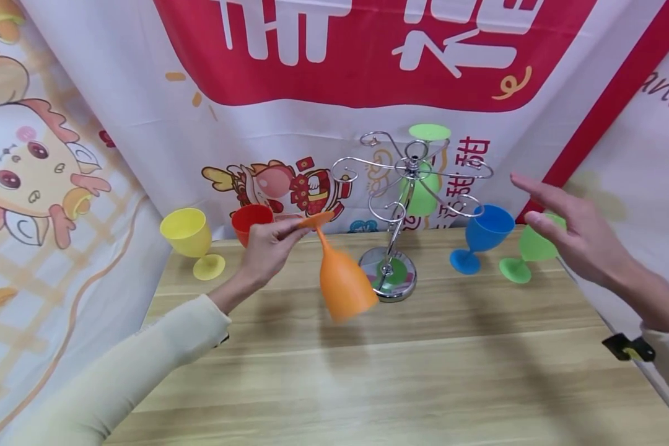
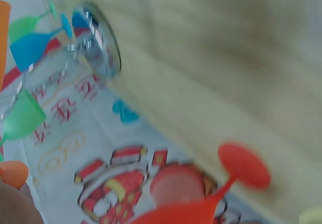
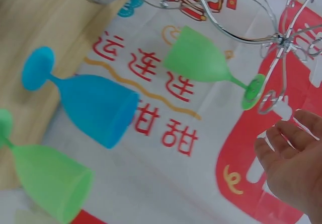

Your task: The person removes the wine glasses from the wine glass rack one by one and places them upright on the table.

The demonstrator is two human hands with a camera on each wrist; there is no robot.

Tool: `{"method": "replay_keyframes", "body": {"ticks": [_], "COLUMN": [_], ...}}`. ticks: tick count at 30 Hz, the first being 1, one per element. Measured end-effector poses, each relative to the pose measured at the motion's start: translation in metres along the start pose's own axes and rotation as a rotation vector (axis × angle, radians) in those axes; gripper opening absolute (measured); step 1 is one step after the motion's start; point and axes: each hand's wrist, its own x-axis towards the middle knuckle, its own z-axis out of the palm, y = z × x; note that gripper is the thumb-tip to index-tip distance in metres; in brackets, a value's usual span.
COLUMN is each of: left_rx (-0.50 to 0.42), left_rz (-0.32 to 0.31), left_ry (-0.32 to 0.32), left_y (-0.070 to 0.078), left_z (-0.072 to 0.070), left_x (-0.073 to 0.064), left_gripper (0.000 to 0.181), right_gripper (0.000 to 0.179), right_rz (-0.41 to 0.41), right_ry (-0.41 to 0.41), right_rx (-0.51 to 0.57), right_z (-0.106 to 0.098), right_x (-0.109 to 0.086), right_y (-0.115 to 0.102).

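An orange goblet (image 1: pixel 342 282) hangs upside down, tilted, from my left hand (image 1: pixel 270 248), whose fingers pinch the rim of its foot. It is in front of a chrome glass rack (image 1: pixel 414 166) with curled arms and a round base (image 1: pixel 387 272). A light green goblet (image 1: pixel 420 193) hangs upside down by its foot from a rear arm of the rack. My right hand (image 1: pixel 577 226), fingers extended and holding nothing, is raised at the right; in the right wrist view its fingertips lie below the hanging green goblet (image 3: pixel 198 58).
On the wooden table (image 1: pixel 368 378), a yellow goblet (image 1: pixel 184 232) and a red goblet (image 1: pixel 251 220) stand upright at the back left. A blue goblet (image 1: pixel 487 229) and another green goblet (image 1: pixel 537 241) stand at the back right. A printed cloth (image 1: pixel 128 124) hangs behind.
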Motion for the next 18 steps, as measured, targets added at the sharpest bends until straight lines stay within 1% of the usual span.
{"method": "replay_keyframes", "body": {"ticks": [2,4,7,9,11,14,16,18], "left_rx": [-0.006,-0.028,-0.1,-0.159,-0.21,-0.283,-0.312,-0.329], "left_rz": [-0.097,-0.193,-0.343,-0.437,-0.524,-0.619,-0.672,-0.713], "left_ry": [-0.001,-0.009,-0.035,-0.057,-0.077,-0.095,-0.111,-0.131], "left_y": [0.0,0.0,0.003,0.004,0.004,0.004,0.005,0.006], "left_z": [0.005,0.01,0.016,0.02,0.024,0.03,0.034,0.039], "left_x": [-0.011,-0.02,-0.03,-0.035,-0.04,-0.045,-0.048,-0.052], "left_gripper": [0.03,0.032,0.035,0.037,0.038,0.04,0.041,0.041], "right_gripper": [0.064,0.062,0.061,0.062,0.065,0.071,0.072,0.072], "right_rz": [-0.011,-0.01,0.001,-0.006,-0.046,-0.108,-0.138,-0.151], "right_ry": [0.018,0.019,-0.001,-0.016,-0.025,-0.042,-0.076,-0.118], "right_rx": [0.008,0.023,0.055,0.045,0.019,-0.027,-0.014,0.008], "right_z": [0.005,0.011,0.021,0.029,0.039,0.055,0.067,0.08], "right_x": [-0.008,-0.014,-0.023,-0.027,-0.03,-0.032,-0.032,-0.033], "right_y": [0.007,0.012,0.018,0.021,0.024,0.026,0.026,0.026]}}
